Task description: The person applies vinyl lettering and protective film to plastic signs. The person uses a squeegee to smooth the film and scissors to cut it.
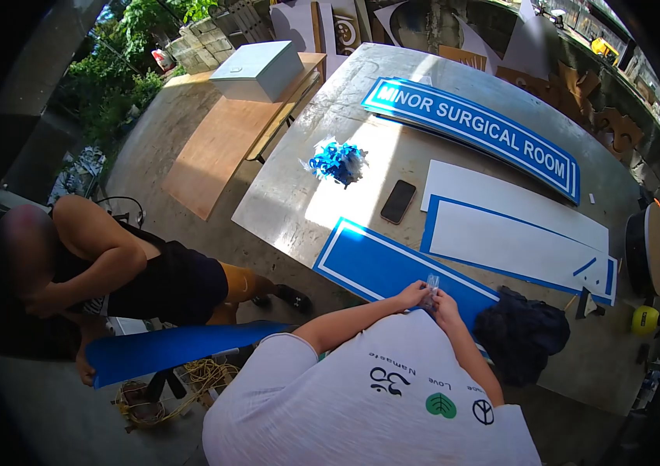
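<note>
Both of my hands meet over a blue panel with a white border line [369,262] near the table's front edge. My left hand [414,293] and my right hand [445,307] have their fingers pinched on a small clear plastic piece [432,283] that stands up between them. Just right of my hands, a dark cloth [522,332] lies bunched over the panel's end. A phone [398,202] rests behind the panel, and white sheets with blue edging [512,238] lie to its right.
A stack of "MINOR SURGICAL ROOM" signs [473,132] is at the table's back. Blue scraps [336,161] sit at its left. A person [143,264] at the left holds a blue sheet [182,349]. A tape measure [644,320] is far right.
</note>
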